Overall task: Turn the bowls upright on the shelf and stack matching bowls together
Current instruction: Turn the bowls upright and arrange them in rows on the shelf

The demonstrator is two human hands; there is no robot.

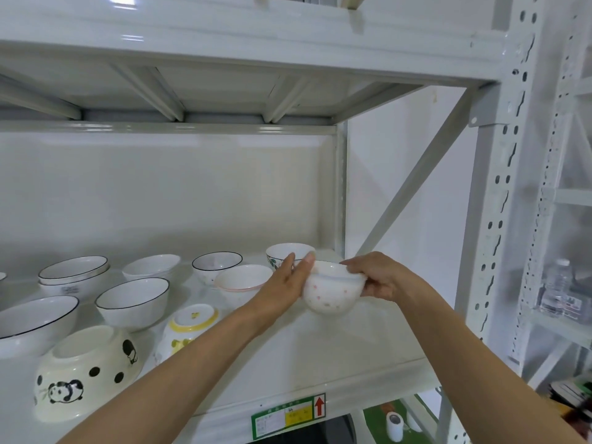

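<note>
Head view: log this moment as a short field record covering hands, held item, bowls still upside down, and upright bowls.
held item: pink-flecked bowl, upright, above the shelf
left hand: grip on its left side
right hand: grip on its right rim
still inverted: panda bowl, yellow bowl
upright: pink-rimmed bowl, black-rimmed bowls

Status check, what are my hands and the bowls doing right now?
Left hand and right hand both gripping pink-flowered bowl, upright. Panda bowl upside down. Nothing blocking.
</note>
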